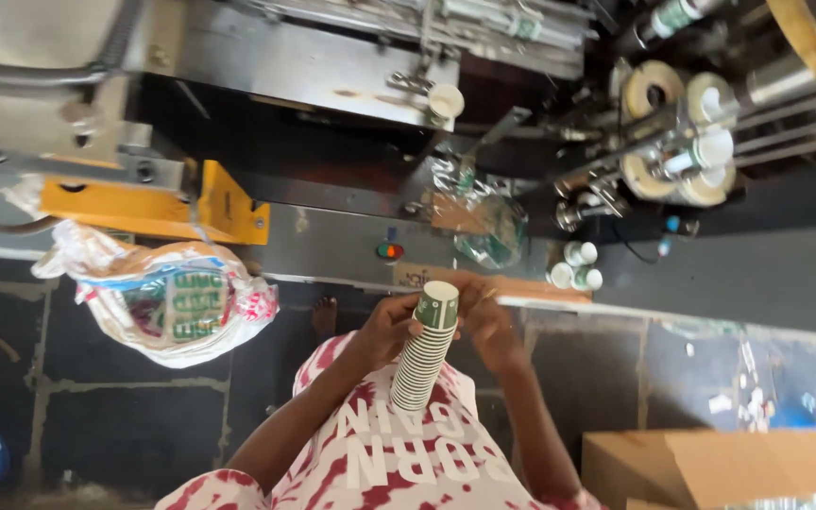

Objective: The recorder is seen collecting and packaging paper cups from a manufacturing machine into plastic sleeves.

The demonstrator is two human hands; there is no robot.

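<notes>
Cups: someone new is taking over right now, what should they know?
Left hand: grips the cup stack at its side, near the top.
Right hand: on the other side of the stack's top.
The stack is tilted, held above the lap, in front of the machine.
A few loose cups sit on the ledge; a bag of cups hangs left; a carton is lower right.
Done: one stack gathered.
Left: loose cups remain.

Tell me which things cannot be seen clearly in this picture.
Head view:
- Stack of paper cups: count unclear; rims too fine.
- Right hand: fingers partly hidden behind the stack.
- Cardboard box: cut off by the bottom edge.
- Plastic bag: contents blurred.
</notes>
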